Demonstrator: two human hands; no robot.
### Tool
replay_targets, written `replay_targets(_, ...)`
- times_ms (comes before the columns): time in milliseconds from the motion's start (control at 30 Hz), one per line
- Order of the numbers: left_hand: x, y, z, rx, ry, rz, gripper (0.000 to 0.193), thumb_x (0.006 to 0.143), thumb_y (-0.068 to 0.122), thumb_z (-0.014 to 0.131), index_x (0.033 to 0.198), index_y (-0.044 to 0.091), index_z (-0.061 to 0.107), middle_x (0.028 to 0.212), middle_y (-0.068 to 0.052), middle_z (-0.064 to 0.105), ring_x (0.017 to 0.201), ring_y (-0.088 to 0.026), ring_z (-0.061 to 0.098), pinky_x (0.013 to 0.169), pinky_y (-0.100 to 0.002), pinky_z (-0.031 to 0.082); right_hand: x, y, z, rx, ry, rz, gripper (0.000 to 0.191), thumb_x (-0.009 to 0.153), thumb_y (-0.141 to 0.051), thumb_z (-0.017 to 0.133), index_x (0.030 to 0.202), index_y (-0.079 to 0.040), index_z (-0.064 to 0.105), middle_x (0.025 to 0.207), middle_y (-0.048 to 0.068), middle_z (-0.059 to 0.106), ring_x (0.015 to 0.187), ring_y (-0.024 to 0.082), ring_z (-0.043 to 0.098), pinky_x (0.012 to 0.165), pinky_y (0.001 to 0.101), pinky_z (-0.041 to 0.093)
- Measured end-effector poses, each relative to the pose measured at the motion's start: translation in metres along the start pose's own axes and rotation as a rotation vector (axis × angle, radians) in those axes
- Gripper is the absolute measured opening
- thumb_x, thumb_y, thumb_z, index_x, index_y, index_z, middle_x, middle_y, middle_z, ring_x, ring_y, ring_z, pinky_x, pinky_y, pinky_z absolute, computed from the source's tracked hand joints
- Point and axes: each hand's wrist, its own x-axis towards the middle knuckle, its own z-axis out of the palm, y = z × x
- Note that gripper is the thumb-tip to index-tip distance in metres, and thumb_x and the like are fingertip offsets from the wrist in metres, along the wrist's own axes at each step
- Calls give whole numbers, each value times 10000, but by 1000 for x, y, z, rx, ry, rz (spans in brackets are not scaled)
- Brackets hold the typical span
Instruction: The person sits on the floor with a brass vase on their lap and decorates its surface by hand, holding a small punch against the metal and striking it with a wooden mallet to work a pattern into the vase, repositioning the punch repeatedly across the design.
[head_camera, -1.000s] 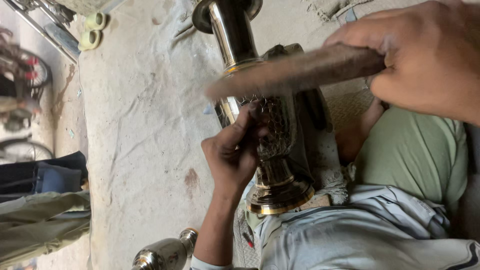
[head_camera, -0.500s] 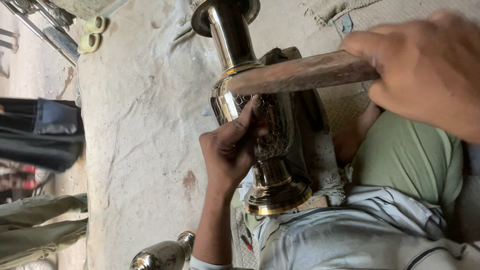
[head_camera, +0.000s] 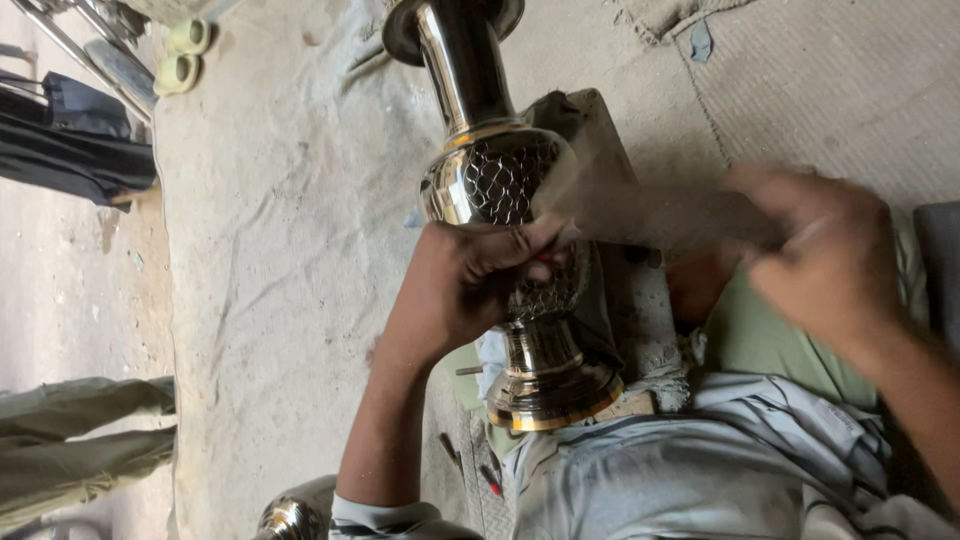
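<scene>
1. Lying across the frame's centre, the tall shiny silver metal vase with gold bands (head_camera: 500, 180) points its mouth to 12 o'clock; its inside is not visible.
2. At 3 o'clock, the right hand (head_camera: 835, 260) is clenched around a blurred brown wooden tool (head_camera: 660, 212).
3. The left hand (head_camera: 470, 280) wraps the vase's patterned belly.
4. At 7 o'clock lies a second shiny metal vessel (head_camera: 290, 515).

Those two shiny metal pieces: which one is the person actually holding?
The tall patterned vase, gripped at its waist by the left hand. The other metal piece lies untouched at the bottom edge.
</scene>
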Motion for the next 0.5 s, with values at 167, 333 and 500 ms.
replay_targets(167,12,5,-9,8,-141,50,532,840,-117,706,1329,92,684,1082,-90,797,922,-149,796,878,-287,653,-32,2,30,120,176,11,111,1012,-41,745,1099,-68,681,1003,154,719,1004,299,737,860,356,572)
replay_targets(333,11,9,-6,3,25,-35,462,886,-63,745,1321,82,682,1030,-89,801,900,-151,801,830,-280,641,-22,15,43,-111,-21,227,360,811,-50,781,1163,-67,709,999,217,729,898,418,687,755,450,533)
replay_targets(500,11,0,-13,17,-34,-12,435,888,-24,774,1301,91,703,1003,-88,800,858,-131,798,779,-272,630,-20,8,48,301,129,251,476,835,-37,782,1283,-78,625,1041,106,744,947,209,726,814,331,541)
